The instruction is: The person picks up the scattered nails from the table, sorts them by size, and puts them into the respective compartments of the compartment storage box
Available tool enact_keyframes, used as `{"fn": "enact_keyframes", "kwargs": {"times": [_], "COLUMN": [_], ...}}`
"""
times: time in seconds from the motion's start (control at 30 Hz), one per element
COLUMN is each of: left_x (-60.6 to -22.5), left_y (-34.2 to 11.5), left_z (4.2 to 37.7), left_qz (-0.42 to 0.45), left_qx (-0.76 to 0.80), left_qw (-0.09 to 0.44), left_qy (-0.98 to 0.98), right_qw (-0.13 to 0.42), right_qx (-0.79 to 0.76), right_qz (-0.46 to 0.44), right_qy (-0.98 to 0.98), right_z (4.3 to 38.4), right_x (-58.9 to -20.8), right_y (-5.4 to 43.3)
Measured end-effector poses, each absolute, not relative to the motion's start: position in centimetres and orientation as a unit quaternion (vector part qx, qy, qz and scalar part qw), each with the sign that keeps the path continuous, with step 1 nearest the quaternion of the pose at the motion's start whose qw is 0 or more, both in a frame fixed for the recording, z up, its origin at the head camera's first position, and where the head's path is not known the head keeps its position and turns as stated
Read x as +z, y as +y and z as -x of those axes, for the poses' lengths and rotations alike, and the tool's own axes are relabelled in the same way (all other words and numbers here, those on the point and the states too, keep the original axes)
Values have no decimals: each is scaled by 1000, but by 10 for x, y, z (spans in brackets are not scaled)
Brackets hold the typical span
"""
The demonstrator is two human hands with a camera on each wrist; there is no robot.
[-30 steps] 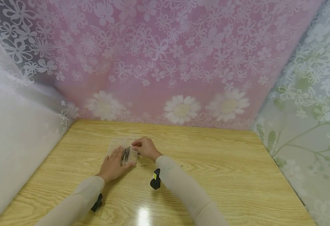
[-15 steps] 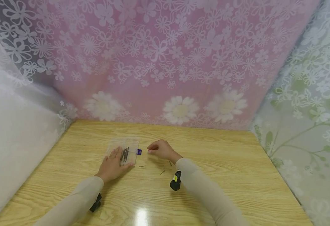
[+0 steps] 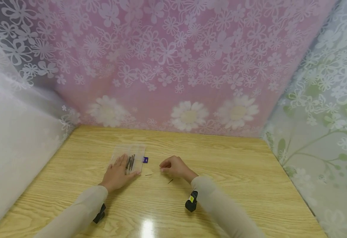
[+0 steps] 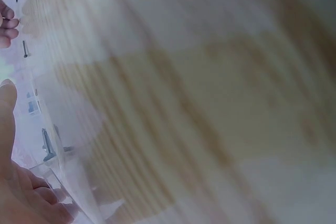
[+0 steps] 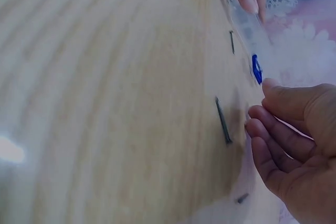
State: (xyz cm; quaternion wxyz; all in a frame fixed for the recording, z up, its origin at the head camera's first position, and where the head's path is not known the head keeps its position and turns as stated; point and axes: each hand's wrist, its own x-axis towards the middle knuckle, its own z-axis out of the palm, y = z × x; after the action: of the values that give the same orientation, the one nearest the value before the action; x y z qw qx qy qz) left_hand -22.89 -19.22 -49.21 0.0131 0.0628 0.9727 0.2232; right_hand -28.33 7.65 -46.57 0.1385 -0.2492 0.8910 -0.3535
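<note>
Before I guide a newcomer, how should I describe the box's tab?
On the wooden table, a clear box lies partly under the left hand. The tab juts from the box edge facing the right hand. Unlike nearby thin, dark fasteners, it is blue.

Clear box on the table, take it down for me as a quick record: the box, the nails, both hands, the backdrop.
Surface: wood-grain table
Container: clear box, blue latch on its right edge
Contents: several dark nails, count unclear
Loose nails: three visible in the right wrist view
Left hand: resting on the box
Right hand: near a loose nail, nothing visibly held
Backdrop: pink floral cloth
</note>
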Motion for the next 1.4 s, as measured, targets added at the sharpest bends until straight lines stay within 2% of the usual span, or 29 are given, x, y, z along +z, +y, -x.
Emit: {"fn": "enact_keyframes", "kwargs": {"times": [0.43, 0.73, 1.4], "left_x": [-493, -494, -489], "left_y": [-194, -194, -191], "left_z": [229, 228, 227], "left_qz": [-62, -64, -64], "left_qx": [221, 219, 217], "left_qw": [11, 6, 9], "left_qy": [973, 974, 974], "right_qw": [100, 69, 56], "right_qx": [-343, -323, -322], "right_qz": [268, 273, 255], "right_qy": [894, 904, 910], "right_z": [269, 262, 259], "right_x": [-482, -480, -479], "right_y": [45, 33, 28]}}
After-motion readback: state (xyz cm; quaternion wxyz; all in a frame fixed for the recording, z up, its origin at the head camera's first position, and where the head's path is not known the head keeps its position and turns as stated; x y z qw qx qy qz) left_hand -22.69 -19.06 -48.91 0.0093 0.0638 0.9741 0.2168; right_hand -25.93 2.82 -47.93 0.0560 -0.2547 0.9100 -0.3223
